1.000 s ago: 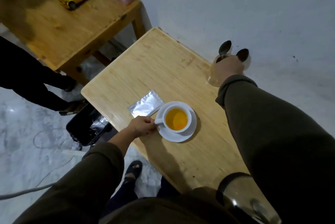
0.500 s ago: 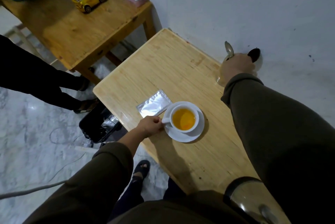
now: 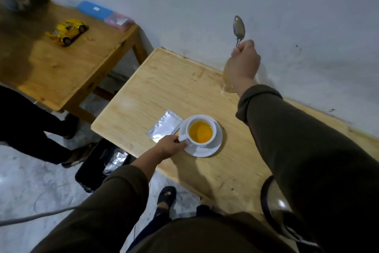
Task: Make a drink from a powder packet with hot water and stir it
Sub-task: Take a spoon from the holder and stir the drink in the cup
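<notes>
At far left a second wooden table with a smooth, knotty top carries a glossy yellow toy car and, at its back edge by the wall, a flat blue box beside a pinkish one. Below it a person's dark trouser legs cross the pale marbled floor, and a black bin with crinkled silver wrappers inside sits against the near table's corner.

On the light, fine-grained wooden table a flat rectangular foil packet, shiny and creased, lies just left of a round white saucer, one corner touching or tucked under its rim. A white cup stands on the saucer, filled with an opaque orange-yellow drink. The left hand, out of an olive sleeve, pinches the cup's small handle with fingers closed.

Farther right, near the white wall, the right hand is raised in a fist around the thin stem of a metal spoon, its oval bowl pointing up, well apart from the cup. Behind the wrist a clear glass holder stands on the table. At lower right, a rounded shiny vessel with a black rim is partly hidden by the arm.
</notes>
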